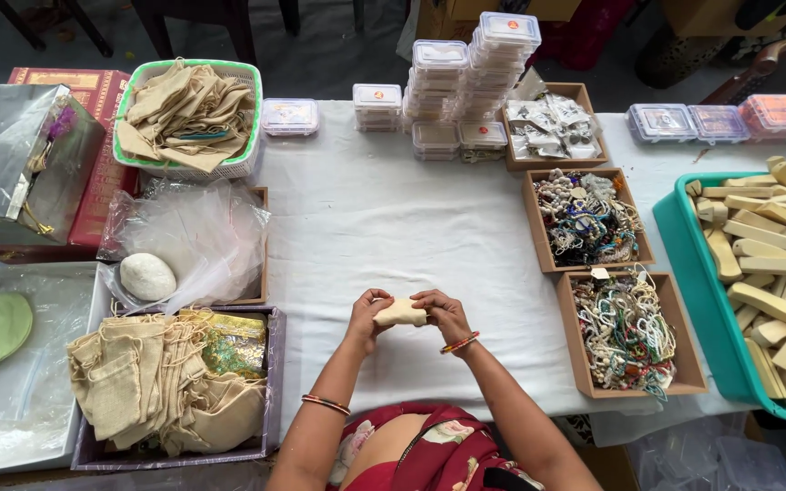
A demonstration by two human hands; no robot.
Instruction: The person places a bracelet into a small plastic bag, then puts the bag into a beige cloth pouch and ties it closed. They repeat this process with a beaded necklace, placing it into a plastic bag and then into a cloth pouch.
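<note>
While both hands grip it from opposite ends, a pale wooden block (400, 314) sits just above the white tablecloth (366, 218), with the left hand (366, 316) pinching one end and the right hand (441, 312) curled round the other. Right of the block stand brown trays of beaded strings (625, 332); left of it lies a box of small cloth pouches (152, 386).

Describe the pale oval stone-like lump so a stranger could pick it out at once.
Start at the green basket of cloth pouches at the table's far left. Just nearer the person, a brown tray holds crumpled clear plastic. The white oval lump lies on it, the only smooth, rounded thing there.
</note>
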